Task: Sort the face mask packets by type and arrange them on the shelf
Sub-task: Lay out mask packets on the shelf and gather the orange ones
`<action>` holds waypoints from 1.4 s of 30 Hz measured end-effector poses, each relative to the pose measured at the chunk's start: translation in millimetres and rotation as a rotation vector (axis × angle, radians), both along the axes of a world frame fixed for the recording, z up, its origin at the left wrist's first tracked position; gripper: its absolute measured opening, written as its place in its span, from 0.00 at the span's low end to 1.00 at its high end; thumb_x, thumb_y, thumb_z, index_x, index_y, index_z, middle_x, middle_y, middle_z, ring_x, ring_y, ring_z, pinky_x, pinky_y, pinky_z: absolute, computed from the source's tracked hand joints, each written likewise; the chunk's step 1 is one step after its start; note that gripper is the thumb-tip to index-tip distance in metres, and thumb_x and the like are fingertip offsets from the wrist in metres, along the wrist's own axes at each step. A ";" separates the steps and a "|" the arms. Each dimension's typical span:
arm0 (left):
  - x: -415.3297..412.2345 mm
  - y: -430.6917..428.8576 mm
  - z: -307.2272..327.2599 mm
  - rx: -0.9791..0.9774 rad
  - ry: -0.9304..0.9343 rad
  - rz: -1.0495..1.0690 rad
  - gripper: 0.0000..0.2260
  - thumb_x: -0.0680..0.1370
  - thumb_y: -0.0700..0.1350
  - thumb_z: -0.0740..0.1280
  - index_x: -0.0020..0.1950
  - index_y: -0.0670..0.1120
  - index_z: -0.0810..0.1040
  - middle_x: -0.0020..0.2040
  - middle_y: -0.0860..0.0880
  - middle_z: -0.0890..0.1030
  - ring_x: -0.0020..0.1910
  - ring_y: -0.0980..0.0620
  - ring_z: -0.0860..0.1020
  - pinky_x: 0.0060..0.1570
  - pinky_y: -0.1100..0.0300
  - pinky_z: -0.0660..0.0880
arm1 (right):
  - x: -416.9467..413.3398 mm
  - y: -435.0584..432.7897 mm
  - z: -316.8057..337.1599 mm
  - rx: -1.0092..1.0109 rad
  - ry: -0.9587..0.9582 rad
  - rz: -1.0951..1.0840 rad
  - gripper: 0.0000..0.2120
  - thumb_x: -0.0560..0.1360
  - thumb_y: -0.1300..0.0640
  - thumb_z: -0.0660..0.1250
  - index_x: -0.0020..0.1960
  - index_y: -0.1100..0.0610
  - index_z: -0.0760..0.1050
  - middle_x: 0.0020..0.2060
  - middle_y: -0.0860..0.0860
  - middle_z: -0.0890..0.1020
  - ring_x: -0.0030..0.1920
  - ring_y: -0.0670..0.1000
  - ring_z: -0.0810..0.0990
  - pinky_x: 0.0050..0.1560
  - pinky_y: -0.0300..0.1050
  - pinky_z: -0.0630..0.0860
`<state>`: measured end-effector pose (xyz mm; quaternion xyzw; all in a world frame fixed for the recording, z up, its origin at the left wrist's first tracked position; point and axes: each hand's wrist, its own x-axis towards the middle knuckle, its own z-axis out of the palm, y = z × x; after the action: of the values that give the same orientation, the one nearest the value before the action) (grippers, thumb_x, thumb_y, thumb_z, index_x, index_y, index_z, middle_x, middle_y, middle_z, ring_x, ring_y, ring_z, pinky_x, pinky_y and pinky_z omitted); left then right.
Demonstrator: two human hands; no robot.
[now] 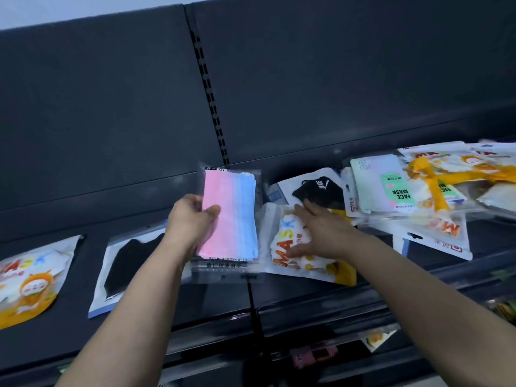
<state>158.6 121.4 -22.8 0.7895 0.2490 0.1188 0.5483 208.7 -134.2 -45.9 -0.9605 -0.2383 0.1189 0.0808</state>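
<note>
My left hand (192, 219) grips a clear packet of pink and blue masks (231, 216) by its left edge, held over the dark shelf (156, 297). My right hand (321, 230) lies with fingers spread on a white and orange cartoon MASK packet (296, 263) just right of it. Behind that hand lies a black mask packet (321, 191). At the left of the shelf, a black mask packet (125, 266) and another orange cartoon packet (28, 280) lie apart from each other.
A loose heap at the right holds a pale green FACE MASK packet (382, 185) and several orange cartoon packets (458, 174). The shelf's dark back panel (251, 93) rises behind. Lower shelves with more goods (312, 356) show below the front edge.
</note>
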 end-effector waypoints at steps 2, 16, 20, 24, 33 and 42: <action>-6.1 1.5 1.0 0.007 0.004 0.003 0.11 0.76 0.43 0.72 0.55 0.42 0.76 0.49 0.42 0.83 0.38 0.46 0.82 0.46 0.45 0.80 | 3.8 2.2 1.5 -0.088 -0.054 -0.043 0.59 0.58 0.22 0.64 0.77 0.52 0.47 0.77 0.52 0.54 0.75 0.56 0.55 0.71 0.55 0.58; -19.7 13.9 -5.5 0.096 0.028 0.071 0.08 0.74 0.47 0.71 0.50 0.46 0.76 0.49 0.43 0.83 0.48 0.40 0.82 0.53 0.43 0.79 | 15.1 -21.9 29.1 0.547 -0.004 -0.388 0.22 0.75 0.43 0.64 0.61 0.57 0.68 0.50 0.51 0.77 0.49 0.54 0.77 0.48 0.48 0.73; -9.6 -1.0 -1.6 0.082 -0.002 0.070 0.05 0.76 0.45 0.69 0.43 0.49 0.74 0.44 0.45 0.82 0.44 0.41 0.81 0.48 0.47 0.78 | 21.2 -39.8 36.7 1.060 -0.016 -0.670 0.17 0.77 0.47 0.63 0.60 0.57 0.69 0.54 0.56 0.79 0.53 0.59 0.78 0.50 0.57 0.77; 5.3 -23.4 -1.1 -0.008 0.008 0.010 0.07 0.77 0.45 0.70 0.51 0.44 0.77 0.48 0.41 0.81 0.42 0.46 0.77 0.45 0.55 0.74 | 22.9 -53.2 39.6 1.180 0.065 -0.782 0.15 0.76 0.49 0.63 0.58 0.56 0.70 0.53 0.54 0.79 0.51 0.57 0.79 0.55 0.58 0.77; 4.4 -69.3 13.2 -0.298 0.026 -0.202 0.14 0.81 0.53 0.61 0.51 0.44 0.79 0.48 0.45 0.83 0.45 0.48 0.80 0.51 0.51 0.79 | 10.9 -19.8 32.7 1.162 0.217 -0.560 0.10 0.77 0.55 0.65 0.53 0.59 0.73 0.46 0.55 0.82 0.42 0.51 0.82 0.46 0.51 0.80; -40.7 -22.5 15.5 -0.210 -0.029 0.063 0.06 0.79 0.39 0.66 0.55 0.40 0.73 0.38 0.46 0.80 0.23 0.57 0.75 0.19 0.67 0.68 | 5.2 57.6 12.3 0.529 -0.024 -0.167 0.16 0.80 0.46 0.56 0.63 0.52 0.71 0.54 0.52 0.80 0.53 0.55 0.78 0.49 0.47 0.73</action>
<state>118.0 98.9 -7.3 0.7177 0.2770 0.1207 0.6274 213.9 -76.6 -33.5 -0.9236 -0.1822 0.0338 0.3357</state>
